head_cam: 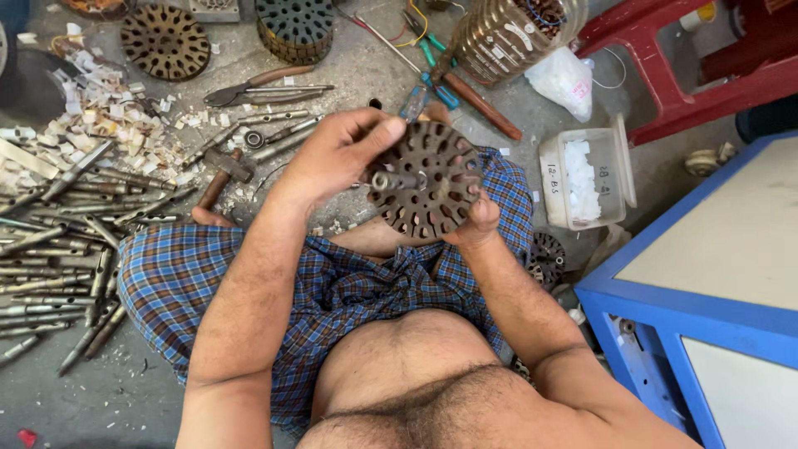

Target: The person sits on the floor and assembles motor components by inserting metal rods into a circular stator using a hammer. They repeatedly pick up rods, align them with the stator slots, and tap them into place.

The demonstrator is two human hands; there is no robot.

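1. While held above the lap, slotted metal disc (426, 185) gripped by 2 hands.
2. Left hand (337, 154) closed over top edge.
3. Right hand (475, 223) clasped on lower edge.
4. Metal rods (58, 249) lying well apart, left.

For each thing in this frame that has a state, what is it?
slotted rotor disc: lifted, held upright between both hands.
left hand: closed on the disc's upper rim.
right hand: gripping the lower rim.
clear tub: on its side, lid open.
scissors: lying closed.
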